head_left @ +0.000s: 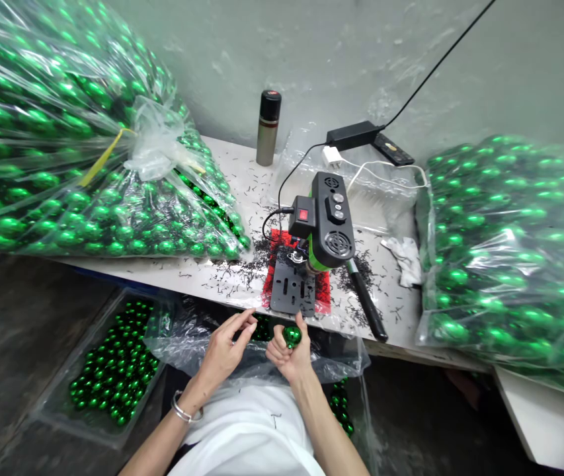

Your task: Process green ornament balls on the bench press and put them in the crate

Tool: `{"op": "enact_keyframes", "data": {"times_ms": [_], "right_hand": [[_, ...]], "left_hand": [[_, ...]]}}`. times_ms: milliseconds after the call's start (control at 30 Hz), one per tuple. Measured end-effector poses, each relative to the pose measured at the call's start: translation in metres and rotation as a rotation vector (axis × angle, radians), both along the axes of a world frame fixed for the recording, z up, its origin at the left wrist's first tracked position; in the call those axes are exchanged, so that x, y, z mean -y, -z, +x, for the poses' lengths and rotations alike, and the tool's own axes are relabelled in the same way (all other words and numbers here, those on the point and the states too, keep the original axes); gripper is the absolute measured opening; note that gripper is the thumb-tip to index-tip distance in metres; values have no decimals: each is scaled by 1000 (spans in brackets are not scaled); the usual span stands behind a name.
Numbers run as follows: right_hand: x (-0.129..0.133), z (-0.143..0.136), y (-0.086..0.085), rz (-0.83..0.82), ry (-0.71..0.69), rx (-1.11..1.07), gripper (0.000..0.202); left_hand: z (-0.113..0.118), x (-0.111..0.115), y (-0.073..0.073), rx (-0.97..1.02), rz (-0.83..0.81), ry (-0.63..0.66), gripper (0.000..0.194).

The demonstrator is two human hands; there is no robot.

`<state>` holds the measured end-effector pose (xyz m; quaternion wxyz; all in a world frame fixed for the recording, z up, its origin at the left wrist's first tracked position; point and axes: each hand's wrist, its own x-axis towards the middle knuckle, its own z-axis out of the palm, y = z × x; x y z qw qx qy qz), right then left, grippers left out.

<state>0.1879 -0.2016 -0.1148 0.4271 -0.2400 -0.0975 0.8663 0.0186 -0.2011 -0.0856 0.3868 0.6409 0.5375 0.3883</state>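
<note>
My right hand is closed around a shiny green bauble, just in front of the table edge, with its thumb pointing up. To its left, my left hand has its fingers stretched loosely forward and apart from the thumb; I see nothing in it. Beyond both hands stands a small black machine like a mini drill press, with a slotted base plate on a red mat. Its long black handle slants toward the table edge. A clear plastic sheet hangs below my hands.
Large clear bags of green baubles fill the left and right. A spray can, power adapter and white cloth lie farther back. Dark shavings litter the white table. A bin of baubles sits below left.
</note>
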Motion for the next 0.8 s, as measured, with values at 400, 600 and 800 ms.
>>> {"op": "enact_keyframes", "data": {"times_ms": [400, 600, 800], "right_hand": [[5, -5, -9, 53, 104, 167, 57], [5, -6, -6, 68, 106, 183, 57], [4, -6, -6, 61, 112, 187, 58]], "left_hand": [[2, -1, -3, 13, -35, 7, 35], [2, -1, -2, 14, -24, 6, 35], [3, -1, -1, 0, -27, 14, 34]]}}
